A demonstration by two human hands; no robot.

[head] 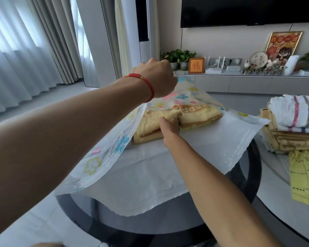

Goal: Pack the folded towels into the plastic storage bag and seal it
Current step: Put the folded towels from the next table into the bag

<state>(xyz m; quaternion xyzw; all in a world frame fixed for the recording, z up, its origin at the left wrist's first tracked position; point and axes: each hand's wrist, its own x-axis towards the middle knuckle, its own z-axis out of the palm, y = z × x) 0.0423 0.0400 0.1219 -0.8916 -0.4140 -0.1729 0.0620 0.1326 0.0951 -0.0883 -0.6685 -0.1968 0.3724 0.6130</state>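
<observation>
While the plastic storage bag (194, 148) lies on a round dark table (253, 168), its top sheet is pinched up by the left hand (157, 77); a yellow towel (182, 120) inside is gripped by the right hand (169, 129). Grey curtains (25, 50) are seen left.

Two bare forearms reach forward. The left hand (157, 77), red cord at its wrist, is raised with fingers curled closed. The right hand (169, 128) reaches lower, fingers hidden.
</observation>
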